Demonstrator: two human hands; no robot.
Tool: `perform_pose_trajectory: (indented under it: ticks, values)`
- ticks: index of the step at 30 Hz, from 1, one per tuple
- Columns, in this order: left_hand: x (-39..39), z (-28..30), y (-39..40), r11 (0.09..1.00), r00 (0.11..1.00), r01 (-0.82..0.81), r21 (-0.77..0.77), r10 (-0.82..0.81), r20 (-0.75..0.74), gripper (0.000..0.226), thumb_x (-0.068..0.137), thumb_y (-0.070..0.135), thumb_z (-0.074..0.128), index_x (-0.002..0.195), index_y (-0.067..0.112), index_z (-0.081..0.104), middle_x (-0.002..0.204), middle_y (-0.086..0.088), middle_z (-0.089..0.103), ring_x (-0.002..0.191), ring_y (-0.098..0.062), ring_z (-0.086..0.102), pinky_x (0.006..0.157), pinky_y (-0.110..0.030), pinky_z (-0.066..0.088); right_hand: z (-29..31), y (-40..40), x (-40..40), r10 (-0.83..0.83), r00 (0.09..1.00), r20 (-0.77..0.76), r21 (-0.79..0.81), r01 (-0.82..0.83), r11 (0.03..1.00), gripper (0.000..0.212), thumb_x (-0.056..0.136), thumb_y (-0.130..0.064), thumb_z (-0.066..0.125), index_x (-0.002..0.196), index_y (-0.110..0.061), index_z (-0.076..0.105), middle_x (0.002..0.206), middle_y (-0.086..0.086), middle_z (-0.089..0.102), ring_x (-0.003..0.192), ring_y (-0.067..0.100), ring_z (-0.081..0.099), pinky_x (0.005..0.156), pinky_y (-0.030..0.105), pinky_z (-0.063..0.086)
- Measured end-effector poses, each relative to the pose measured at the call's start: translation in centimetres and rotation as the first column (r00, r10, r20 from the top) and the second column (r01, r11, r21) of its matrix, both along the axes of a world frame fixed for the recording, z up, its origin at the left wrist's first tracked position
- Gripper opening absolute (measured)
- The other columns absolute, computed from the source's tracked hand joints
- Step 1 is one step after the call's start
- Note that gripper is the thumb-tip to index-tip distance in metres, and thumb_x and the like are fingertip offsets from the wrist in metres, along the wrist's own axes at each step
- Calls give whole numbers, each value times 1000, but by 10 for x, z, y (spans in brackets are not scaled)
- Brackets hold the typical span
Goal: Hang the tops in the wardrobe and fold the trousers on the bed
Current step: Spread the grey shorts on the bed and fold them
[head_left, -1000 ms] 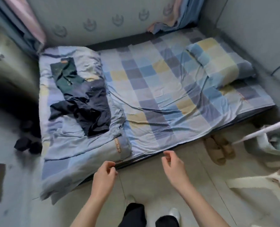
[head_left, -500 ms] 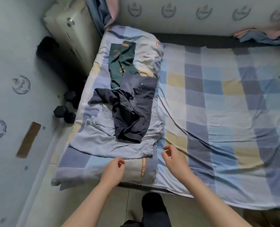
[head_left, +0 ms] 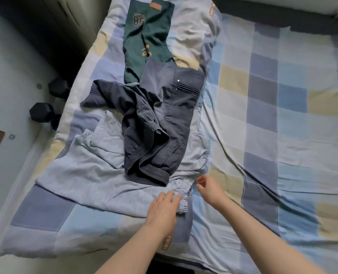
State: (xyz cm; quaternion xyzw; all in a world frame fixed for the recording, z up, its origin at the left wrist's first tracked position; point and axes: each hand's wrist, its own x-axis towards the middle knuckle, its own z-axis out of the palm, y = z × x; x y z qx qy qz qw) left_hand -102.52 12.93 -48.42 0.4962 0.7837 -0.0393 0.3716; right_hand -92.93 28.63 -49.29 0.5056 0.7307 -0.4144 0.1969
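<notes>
The pale grey cotton trousers (head_left: pixel 97 180) are spread on the checked bed (head_left: pixel 263 115), under crumpled dark grey trousers (head_left: pixel 154 123). Their elastic waistband is touched by the left hand (head_left: pixel 163 209), fingers flat; the right hand (head_left: pixel 209 189) hovers beside, loosely curled, its grip empty. The waistband should be pinched at both corners and drawn clear before folding.

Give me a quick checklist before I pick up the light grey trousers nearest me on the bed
1. Left hand on the light grey trousers: ok, fingers rest flat by the gathered waistband, nothing gripped yet.
2. Right hand ready: ok, it hovers beside the waistband, fingers loosely curled, holding nothing.
3. Trousers free to lift: not ok, the dark grey shorts lie across them.
4. Green trousers out of the way: ok, they lie farther up the bed, though the dark shorts overlap their lower end.
5. Room for folding: ok, the checked sheet to the right is bare.
6. Pockets empty: cannot tell.
</notes>
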Motion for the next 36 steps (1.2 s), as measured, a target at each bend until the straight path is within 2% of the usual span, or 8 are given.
perform_pose_trajectory:
  ticks: [5,8,12,15,19,24,29,36]
  values:
    - [0,-50,20,950,953,291,-116,-299,-53,49,100,13,36,148,22,26,164,-1,-7,149,-36,4,112,-50,22,-61,16,2,473,877,88,50,-478,877,60,87,-5,46,146,-9,33,149,9,34,132,27,39,109,32,32]
    - [-8,-59,26,955,963,263,-134,-269,-26,46,97,15,44,141,19,33,162,-8,11,145,-35,18,105,-49,31,-88,20,3,642,752,149,129,-658,742,75,87,-4,46,153,-16,12,157,2,14,140,28,22,115,34,26]
    - [-29,-38,33,998,985,-56,16,53,167,26,88,21,52,113,16,43,114,-16,60,106,-41,54,78,-43,40,-104,18,-2,621,766,168,208,-643,737,68,87,-21,54,148,-20,24,149,0,26,133,30,29,108,37,35]
    - [-56,-18,31,962,907,-268,51,234,350,17,81,20,52,89,23,38,83,-9,58,86,-36,51,65,-38,31,-97,17,-10,604,776,182,247,-631,736,54,88,-24,54,139,-25,37,138,-3,38,125,28,34,102,38,38]
    - [-82,9,7,980,914,-189,62,152,376,19,77,18,53,82,25,36,66,4,43,71,-22,46,62,-37,29,-72,14,-10,611,769,189,349,-634,690,38,81,-15,57,117,-28,53,126,-2,48,124,28,35,105,49,27]
    - [-100,59,-20,979,890,-204,11,181,418,21,70,23,47,75,40,36,61,15,50,56,-8,37,55,-30,29,-16,13,3,528,836,150,196,-549,813,31,90,-10,46,111,-32,48,118,-10,54,123,14,42,110,54,14]
    - [-107,141,-32,970,882,-230,77,175,437,19,73,27,44,86,37,33,56,7,42,58,-14,35,58,-35,31,74,0,8,349,928,-133,144,-331,933,25,90,-8,44,107,-27,41,105,3,56,95,22,50,88,37,43]
    - [-128,268,-27,963,940,-79,257,-14,342,30,84,57,63,98,39,44,65,10,57,58,-5,50,57,-27,41,202,-21,20,329,917,-226,221,-280,934,38,93,-17,44,125,-32,32,86,6,62,79,24,56,75,40,44]
